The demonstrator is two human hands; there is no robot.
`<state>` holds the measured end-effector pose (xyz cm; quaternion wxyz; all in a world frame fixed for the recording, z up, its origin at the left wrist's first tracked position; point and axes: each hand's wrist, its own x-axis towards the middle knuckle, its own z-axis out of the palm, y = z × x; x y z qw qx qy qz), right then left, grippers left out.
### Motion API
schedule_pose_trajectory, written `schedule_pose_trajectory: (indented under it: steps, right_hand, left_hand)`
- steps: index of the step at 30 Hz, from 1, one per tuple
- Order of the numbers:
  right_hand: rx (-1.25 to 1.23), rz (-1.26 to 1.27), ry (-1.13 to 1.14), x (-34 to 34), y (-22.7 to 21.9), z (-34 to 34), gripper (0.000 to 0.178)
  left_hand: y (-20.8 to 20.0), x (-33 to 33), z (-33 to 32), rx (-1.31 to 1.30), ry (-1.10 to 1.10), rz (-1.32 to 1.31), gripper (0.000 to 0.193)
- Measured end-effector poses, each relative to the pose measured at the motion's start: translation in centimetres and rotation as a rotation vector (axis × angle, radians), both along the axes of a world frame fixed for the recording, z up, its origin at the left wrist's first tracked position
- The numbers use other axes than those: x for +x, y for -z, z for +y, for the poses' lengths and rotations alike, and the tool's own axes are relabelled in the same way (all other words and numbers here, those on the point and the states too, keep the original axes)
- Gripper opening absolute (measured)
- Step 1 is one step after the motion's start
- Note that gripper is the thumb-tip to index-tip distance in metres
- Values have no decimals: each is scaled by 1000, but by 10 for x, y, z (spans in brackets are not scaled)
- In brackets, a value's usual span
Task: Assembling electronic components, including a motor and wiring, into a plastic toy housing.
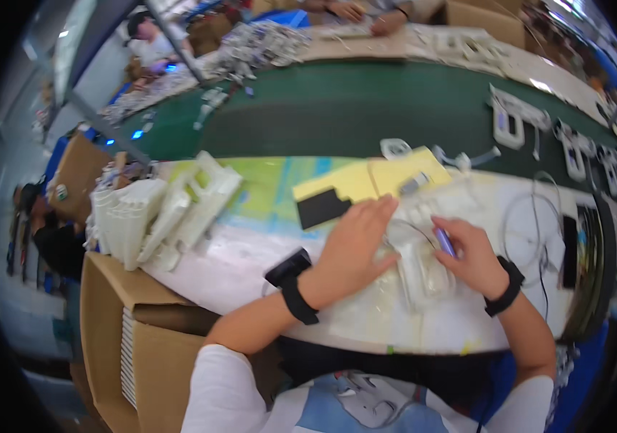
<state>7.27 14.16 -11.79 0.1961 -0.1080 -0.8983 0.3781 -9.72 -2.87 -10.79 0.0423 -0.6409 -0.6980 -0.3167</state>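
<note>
- Head view, part location: the white housing [413,278] lies on the worktable [337,321], between the 2 hands. Blur hides its fine detail.
- Head view, left hand [349,244]: fingers extended, thumb spread toward the near-left side of the housing; no object is visible in its grasp. Fingertip contact cannot be confirmed.
- Head view, right hand [476,261]: thumb and fingers pinch 1 purple cylinder [445,242] at the far-right side of the housing.
- Head view, wire: 1 thin dark wire [415,226] curves between the hands.
- Handling, housing: judged to be light, stiff moulded plastic, smooth enough to slide on the tabletop. Grip by the outer side walls; thin edges may crack if forced.
- Handling, cylinder: judged to be rigid, small and dense for its size, with a slick skin prone to rolling. Grip by the curved sides, clear of both ends.
- Handling, wire: judged to be soft and the most fragile item. Do not lift the housing by it.
- Surroundings: a yellow sheet [352,177] lies beyond the left hand; more white housings [197,202] stand piled at the table's left.
</note>
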Motion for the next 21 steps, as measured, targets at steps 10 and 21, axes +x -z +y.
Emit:
schedule_pose_trajectory:
  steps: [10,21]
  right_hand:
    - [505,74,302,9,22,-67,32]
    - [589,139,169,6,44,-78,34]
  left_hand:
    - [0,-36,59,-505,486,-217,11]
    - [2,-33,69,-667,434,-184,10]
